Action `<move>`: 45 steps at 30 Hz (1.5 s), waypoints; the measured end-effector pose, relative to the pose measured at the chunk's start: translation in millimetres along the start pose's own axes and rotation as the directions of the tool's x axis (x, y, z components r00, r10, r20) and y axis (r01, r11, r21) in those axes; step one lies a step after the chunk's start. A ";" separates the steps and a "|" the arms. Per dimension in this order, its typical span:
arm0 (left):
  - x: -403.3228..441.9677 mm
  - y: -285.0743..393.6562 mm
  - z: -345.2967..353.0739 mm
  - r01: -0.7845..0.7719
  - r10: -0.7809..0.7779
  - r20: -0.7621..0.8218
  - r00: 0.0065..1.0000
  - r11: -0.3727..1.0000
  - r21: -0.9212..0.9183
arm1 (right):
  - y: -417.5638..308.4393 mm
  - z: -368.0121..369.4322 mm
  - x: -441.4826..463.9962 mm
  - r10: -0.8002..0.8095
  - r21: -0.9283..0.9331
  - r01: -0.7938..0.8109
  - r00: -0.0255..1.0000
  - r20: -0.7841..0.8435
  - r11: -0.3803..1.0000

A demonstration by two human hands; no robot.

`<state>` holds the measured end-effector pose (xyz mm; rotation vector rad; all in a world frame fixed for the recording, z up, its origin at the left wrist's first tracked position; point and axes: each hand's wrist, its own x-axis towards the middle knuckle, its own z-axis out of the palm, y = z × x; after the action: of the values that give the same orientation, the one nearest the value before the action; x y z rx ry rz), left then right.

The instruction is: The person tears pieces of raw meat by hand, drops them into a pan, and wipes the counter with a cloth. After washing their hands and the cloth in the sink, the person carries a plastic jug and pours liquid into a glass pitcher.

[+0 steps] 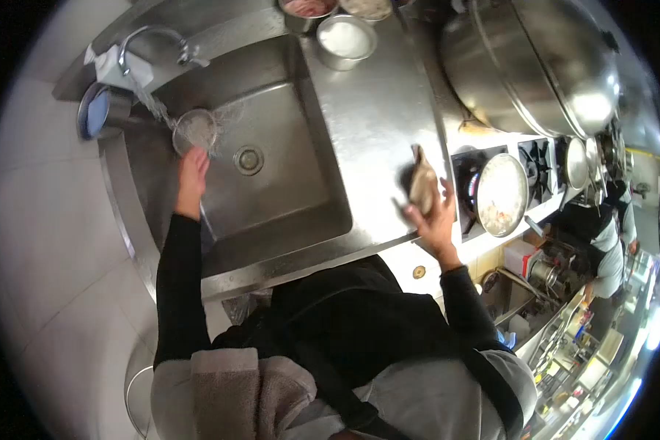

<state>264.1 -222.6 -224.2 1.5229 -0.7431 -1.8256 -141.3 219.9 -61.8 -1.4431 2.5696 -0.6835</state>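
My left hand is at the rim of a small round metal bowl inside the steel sink, its fingers closed on the near edge. Water from the curved faucet runs down into this bowl and splashes around it. Over the steel counter, my right hand reaches to a crumpled brown cloth. Its thumb and fingers are spread apart around the near end of the cloth; the fingers' undersides are hidden.
Metal containers, one with white contents, stand at the counter's back. A pan with food sits on a stove burner at right, below a large steel vessel. Other people stand farther right. A blue item lies in a container left of the sink.
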 end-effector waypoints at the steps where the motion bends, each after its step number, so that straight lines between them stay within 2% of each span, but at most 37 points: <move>1: -16.6 -19.9 -13.5 -0.003 0.001 0.028 1.000 0.997 0.073 | 21.4 10.5 -22.4 0.027 -0.169 -0.001 0.988 0.154 0.986; 3: -66.4 -43.8 -9.8 0.116 -0.117 -0.009 0.993 0.969 0.220 | 40.9 23.5 -10.8 -0.078 -0.306 0.149 0.969 0.233 0.940; 6: -126.8 -86.5 14.1 0.083 -0.121 0.117 0.986 0.954 0.289 | 51.4 49.9 106.6 -0.343 -0.232 0.328 0.939 -0.024 0.916; 9: -173.0 -88.3 82.9 0.016 -0.134 0.242 0.961 0.900 0.436 | 45.5 72.0 240.3 -0.419 -0.294 0.356 0.889 -0.187 0.887; 11: -200.5 -88.0 106.1 -0.001 -0.130 0.251 0.959 0.886 0.463 | 21.8 104.3 246.0 -0.344 -0.226 0.307 0.927 -0.147 0.924; 12: -205.0 -83.8 114.7 0.045 -0.153 0.295 0.943 0.939 0.342 | 2.6 116.2 248.7 -0.276 -0.194 0.249 0.953 -0.127 0.949; 13: -203.9 -77.6 122.8 0.089 -0.159 0.351 0.923 0.974 0.207 | -20.1 128.4 232.7 -0.327 -0.062 0.321 0.935 -0.140 0.945; 14: -199.6 -75.1 126.0 0.080 -0.148 0.351 0.925 0.976 0.201 | -41.6 144.5 196.8 -0.376 0.063 0.389 0.914 -0.153 0.919; 15: -192.5 -73.4 130.3 0.212 -0.213 0.299 0.930 0.977 0.039 | -65.0 161.1 160.0 -0.328 0.158 0.334 0.943 -0.064 0.929; 16: -189.3 -70.8 135.9 0.322 -0.279 0.264 0.923 0.937 -0.136 | -91.6 158.7 129.2 -0.440 0.195 0.446 0.895 -0.075 0.874; 17: -192.0 -66.9 141.2 0.298 -0.250 0.269 0.930 0.943 -0.151 | -109.3 153.2 112.1 -0.546 0.232 0.551 0.833 -0.093 0.802; 19: -200.4 -59.2 151.6 0.352 -0.323 0.250 0.913 0.932 -0.083 | -104.0 122.0 120.2 -0.595 0.303 0.610 0.789 -0.150 0.732; 20: -210.4 -55.0 156.2 0.283 -0.279 0.221 0.934 0.959 0.015 | -89.7 105.9 122.3 -0.626 0.379 0.639 0.760 -0.176 0.669; 21: -214.3 -57.2 159.6 0.272 -0.265 0.209 0.941 0.962 -0.008 | -50.1 121.0 131.0 -0.434 0.332 0.432 0.898 -0.072 0.839; 22: -215.6 -61.0 159.2 0.129 -0.160 0.253 0.954 0.982 0.135 | -35.8 71.0 135.5 -0.354 0.496 0.337 0.933 -0.062 0.801; 23: -217.9 -66.1 153.9 -0.015 -0.065 0.286 0.956 0.964 0.267 | -6.1 49.7 144.0 -0.310 0.362 0.225 0.930 0.197 0.904; 24: -215.6 -76.6 153.0 -0.054 -0.035 0.369 0.929 0.972 0.227 | 23.1 31.3 144.4 -0.514 0.275 0.496 0.857 -0.005 0.824; 25: -212.7 -88.2 158.1 -0.093 0.003 0.437 0.899 0.979 0.184 | 60.4 39.5 132.8 -0.453 0.265 0.437 0.891 0.000 0.859; 26: -221.1 -94.6 173.2 -0.160 0.062 0.455 0.888 0.971 0.180 | 50.4 35.9 109.4 -0.452 0.182 0.441 0.892 0.022 0.879; 27: -245.4 -84.9 193.0 -0.324 0.132 0.472 0.872 0.877 0.354 | 36.9 33.6 94.2 -0.454 0.096 0.450 0.890 0.035 0.888; 28: -247.0 -111.8 205.9 -0.367 0.230 0.533 0.814 0.915 0.166 | 23.1 56.7 78.8 -0.414 0.208 0.392 0.907 0.072 0.896; 29: -244.2 -138.9 219.6 -0.758 0.564 0.548 0.617 0.613 0.223 | 7.6 77.2 55.5 -0.352 0.301 0.303 0.927 0.126 0.904; 30: -253.1 -150.4 229.6 -0.844 0.619 0.586 0.523 0.473 0.253 | -24.1 81.3 35.8 -0.308 0.545 0.136 0.921 0.238 0.827; 31: -263.0 -151.8 234.0 -0.911 0.651 0.637 0.412 0.313 0.269 | -36.4 84.1 28.5 -0.341 0.559 0.147 0.903 0.261 0.816; 32: -271.3 -148.5 229.7 -0.874 0.584 0.656 0.478 0.389 0.291 | -42.1 84.1 20.4 -0.224 0.855 -0.148 0.930 0.291 0.497; 33: -277.7 -147.4 223.9 -0.831 0.506 0.677 0.535 0.461 0.312 | -43.7 84.5 10.3 -0.112 0.923 -0.384 0.916 0.385 0.030; 34: -281.1 -148.3 223.4 -0.950 0.633 0.712 0.305 0.147 0.276 | -14.4 79.2 12.7 -0.055 0.922 -0.347 0.931 0.360 0.170; 35: -289.2 -150.0 225.9 -0.961 0.653 0.705 0.276 0.176 0.213 | -13.3 51.7 13.5 0.022 0.850 -0.298 0.947 0.321 0.435; 37: -297.1 -165.8 213.5 -0.973 0.474 0.864 0.171 -0.054 0.223 | 28.5 31.0 5.3 -0.063 0.606 -0.093 0.971 0.231 0.790; 38: -292.4 -181.7 197.3 -0.974 0.495 0.858 0.139 -0.086 0.207 | 43.9 29.6 4.0 -0.242 0.411 0.149 0.953 0.183 0.899; 39: -299.3 -172.7 176.3 -0.966 0.423 0.883 0.203 -0.059 0.250 | 59.2 22.8 -2.8 -0.409 0.171 0.380 0.894 0.186 0.909; 40: -303.3 -159.3 137.6 -0.963 0.435 0.867 0.243 0.005 0.268 | 59.2 17.5 -1.8 -0.428 0.075 0.424 0.866 0.258 0.902; 41: -312.6 -143.4 101.4 -0.895 0.473 0.773 0.423 0.085 0.438 | 59.8 20.5 1.0 -0.423 0.066 0.421 0.870 0.253 0.905; 42: -307.5 -150.5 47.7 -0.811 0.519 0.726 0.451 -0.101 0.576 | 51.7 18.5 5.6 -0.382 -0.046 0.410 0.880 0.282 0.911; 43: -329.8 -116.3 16.3 -0.646 0.654 0.534 0.535 -0.090 0.758 | 47.6 25.2 9.1 -0.336 -0.128 0.382 0.900 0.279 0.915; 44: -328.3 -95.0 -28.5 -0.571 0.649 0.484 0.586 -0.093 0.816 | 44.2 40.1 14.2 -0.259 -0.286 0.337 0.925 0.279 0.897; 45: -328.2 -91.0 -69.2 -0.330 0.759 0.315 0.569 -0.140 0.934 | 36.2 56.2 17.6 -0.228 -0.348 0.286 0.953 0.198 0.893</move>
<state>362.5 86.9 -100.5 1.5819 -2.2574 -0.0735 -161.5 203.0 -125.7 -1.8910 2.5048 -0.0915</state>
